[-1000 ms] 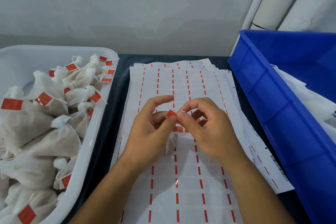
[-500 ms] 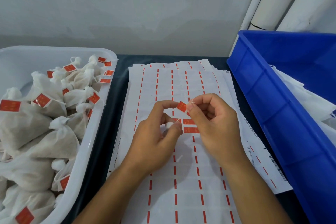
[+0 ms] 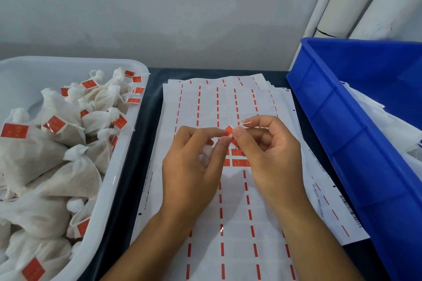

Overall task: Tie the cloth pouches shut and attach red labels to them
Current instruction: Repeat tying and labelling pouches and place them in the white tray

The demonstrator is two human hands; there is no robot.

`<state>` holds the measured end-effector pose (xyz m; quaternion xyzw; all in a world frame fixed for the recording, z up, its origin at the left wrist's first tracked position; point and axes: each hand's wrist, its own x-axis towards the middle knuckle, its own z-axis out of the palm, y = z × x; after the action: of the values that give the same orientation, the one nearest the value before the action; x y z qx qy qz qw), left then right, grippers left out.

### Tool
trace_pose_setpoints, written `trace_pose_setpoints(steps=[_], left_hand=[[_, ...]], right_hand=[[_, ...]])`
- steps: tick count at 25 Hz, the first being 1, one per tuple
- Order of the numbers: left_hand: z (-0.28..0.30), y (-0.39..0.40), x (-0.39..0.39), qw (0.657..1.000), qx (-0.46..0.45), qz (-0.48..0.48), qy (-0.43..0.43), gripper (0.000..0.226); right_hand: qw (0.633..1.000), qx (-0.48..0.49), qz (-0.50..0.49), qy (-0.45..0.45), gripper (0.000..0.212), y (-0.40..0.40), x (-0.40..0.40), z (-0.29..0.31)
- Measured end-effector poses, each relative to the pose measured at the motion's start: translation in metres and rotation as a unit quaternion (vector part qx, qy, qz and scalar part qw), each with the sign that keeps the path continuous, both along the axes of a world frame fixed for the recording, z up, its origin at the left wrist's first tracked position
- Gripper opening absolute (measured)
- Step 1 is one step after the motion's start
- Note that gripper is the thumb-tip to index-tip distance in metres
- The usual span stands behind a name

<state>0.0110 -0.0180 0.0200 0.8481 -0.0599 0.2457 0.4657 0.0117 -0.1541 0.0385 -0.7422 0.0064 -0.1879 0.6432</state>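
Head view: at mid-frame the left hand (image 3: 194,162) and the right hand (image 3: 271,155) meet over the label sheets (image 3: 228,212) on the dark desk (image 3: 141,143). Both pinch a small red label (image 3: 229,131) onto a thin white string (image 3: 246,123); the pouch (image 3: 206,155) shows only as a white bit behind the left fingers. At left, the white tub (image 3: 118,166) holds many tied, labelled pouches, so much seems done. At right, the blue crate (image 3: 342,143) holds white cloth, likely pouches still waiting. A few unused labels (image 3: 239,163) remain on the sheet.
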Motion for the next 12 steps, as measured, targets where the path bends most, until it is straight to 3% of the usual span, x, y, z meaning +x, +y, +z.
trace_pose_setpoints(steps=[6,12], left_hand=[[-0.0032,0.0041,0.0008,0.999,0.000,-0.003,-0.044,0.022],[-0.0029,0.0026,0.0015,1.000,-0.017,-0.008,-0.023,0.015]], right_hand=[[1.000,0.001,0.011,-0.013,0.017,0.0013,-0.0011,0.0000],[0.999,-0.036,0.020,-0.004,0.022,-0.0021,0.0006,-0.0020]])
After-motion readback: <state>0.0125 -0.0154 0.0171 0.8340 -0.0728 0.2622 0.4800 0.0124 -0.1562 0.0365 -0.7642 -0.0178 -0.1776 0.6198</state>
